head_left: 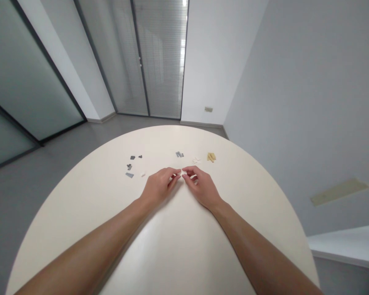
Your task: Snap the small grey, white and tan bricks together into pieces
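Observation:
My left hand [160, 183] and my right hand [202, 186] meet over the middle of the table, fingertips pinched together. Between them is a small white piece [182, 173], gripped from both sides; its exact kind is too small to make out. Just beyond my fingers lie a group of grey pieces [180, 154] and some thin white pieces [196, 160]. A pile of tan pieces [211, 157] sits a little farther right. Left of my left hand is another small white piece [143, 175].
The round white table [178, 246] has a curved far edge. On its left side are dark pieces [133, 157], a smaller dark piece [140, 156], grey-black pieces [129, 167] and a flat grey piece [129, 175]. Beyond stand glass doors [162, 61] and a wall [310, 102].

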`<state>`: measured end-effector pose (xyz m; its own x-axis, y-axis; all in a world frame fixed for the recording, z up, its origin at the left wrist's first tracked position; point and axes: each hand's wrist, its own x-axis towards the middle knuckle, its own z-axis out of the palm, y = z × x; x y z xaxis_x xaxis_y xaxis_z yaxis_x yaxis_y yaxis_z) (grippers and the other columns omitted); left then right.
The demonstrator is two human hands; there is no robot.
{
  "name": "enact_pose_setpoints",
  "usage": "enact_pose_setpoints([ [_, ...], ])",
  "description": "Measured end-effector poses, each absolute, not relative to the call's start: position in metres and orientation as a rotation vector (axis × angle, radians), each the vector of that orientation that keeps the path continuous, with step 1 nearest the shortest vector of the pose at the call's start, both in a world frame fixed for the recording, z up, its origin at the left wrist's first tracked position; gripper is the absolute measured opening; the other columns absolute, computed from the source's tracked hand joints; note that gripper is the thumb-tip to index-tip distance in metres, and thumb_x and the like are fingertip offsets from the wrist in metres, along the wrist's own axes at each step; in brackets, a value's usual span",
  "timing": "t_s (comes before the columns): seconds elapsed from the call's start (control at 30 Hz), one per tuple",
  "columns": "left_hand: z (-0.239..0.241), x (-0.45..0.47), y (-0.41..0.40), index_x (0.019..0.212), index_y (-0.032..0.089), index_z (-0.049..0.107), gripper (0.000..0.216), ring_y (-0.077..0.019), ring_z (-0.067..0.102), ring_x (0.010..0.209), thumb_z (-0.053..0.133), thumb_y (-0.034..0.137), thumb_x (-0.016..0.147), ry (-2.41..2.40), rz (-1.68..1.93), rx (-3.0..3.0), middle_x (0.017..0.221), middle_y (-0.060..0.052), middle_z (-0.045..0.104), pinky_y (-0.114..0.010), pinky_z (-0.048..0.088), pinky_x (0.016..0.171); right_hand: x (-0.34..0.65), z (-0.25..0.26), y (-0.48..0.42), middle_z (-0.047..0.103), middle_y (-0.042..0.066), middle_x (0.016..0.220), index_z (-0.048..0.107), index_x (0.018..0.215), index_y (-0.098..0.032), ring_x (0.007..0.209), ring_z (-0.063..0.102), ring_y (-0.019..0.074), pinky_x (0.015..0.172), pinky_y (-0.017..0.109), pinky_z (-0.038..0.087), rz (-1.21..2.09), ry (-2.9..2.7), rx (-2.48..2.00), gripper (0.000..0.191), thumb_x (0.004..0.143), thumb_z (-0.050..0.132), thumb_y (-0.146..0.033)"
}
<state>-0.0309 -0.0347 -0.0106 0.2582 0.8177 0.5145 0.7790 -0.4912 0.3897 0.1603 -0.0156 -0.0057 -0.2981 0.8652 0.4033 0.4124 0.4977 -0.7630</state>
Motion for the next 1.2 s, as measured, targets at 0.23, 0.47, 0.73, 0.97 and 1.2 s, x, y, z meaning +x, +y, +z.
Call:
enact_pose_setpoints([
  [0.23,-0.0091,-0.0309,-0.0347,0.112,0.023,0.066,0.027,-0.0196,0.07,0.096,0.043,0.033,0.103,1.554,0.959,2.426,0.106,-0.002,0.075,-0.032,0.053,0.08,0.1604,-0.0016,-0.0179,0.074,0.001,0.097,0.068,0.104,-0.025,0.085,0.067,0.0151,0.074,0.028,0.05,0.72,-1.909,-1.08,0.015,0.097,0.058,-0.034],
  [0.47,-0.0066,-0.0293,-0.0357,0.106,0.024,0.066,0.024,-0.0188,0.07,0.091,0.043,0.031,0.102,1.578,0.926,2.397,0.1,-0.001,0.076,-0.031,0.053,0.077,0.1611,0.0018,-0.0183,0.072,-0.001,0.084,0.068,0.095,-0.024,0.079,0.066,0.0146,0.073,0.027,0.048,0.745,-1.948,-1.098,0.014,0.097,0.057,-0.033],
  [0.73,-0.0088,-0.0296,-0.0354,0.113,0.026,0.064,0.021,-0.0155,0.07,0.084,0.054,0.023,0.095,1.521,0.973,2.432,0.097,0.001,0.075,-0.027,0.054,0.074,0.1608,-0.0001,-0.0174,0.072,0.001,0.083,0.067,0.091,-0.023,0.076,0.066,0.0157,0.07,0.028,0.047,0.725,-1.914,-1.153,0.017,0.097,0.056,-0.034],
  [0.97,-0.0114,-0.0314,-0.0339,0.112,0.025,0.065,0.02,-0.0166,0.071,0.086,0.052,0.026,0.097,1.542,1.044,2.446,0.098,-0.001,0.076,-0.028,0.056,0.075,0.1598,0.0001,-0.018,0.073,0.002,0.089,0.067,0.099,-0.023,0.079,0.067,0.0158,0.07,0.028,0.049,0.703,-1.921,-1.088,0.017,0.097,0.055,-0.034],
  [1.2,-0.0108,-0.03,-0.0341,0.111,0.024,0.067,0.022,-0.0168,0.071,0.086,0.051,0.034,0.1,1.56,1.053,2.437,0.099,-0.001,0.076,-0.028,0.055,0.075,0.1602,-0.0017,-0.0173,0.073,0.001,0.09,0.067,0.101,-0.023,0.079,0.066,0.0151,0.072,0.027,0.05,0.689,-1.933,-1.062,0.013,0.095,0.058,-0.03],
])
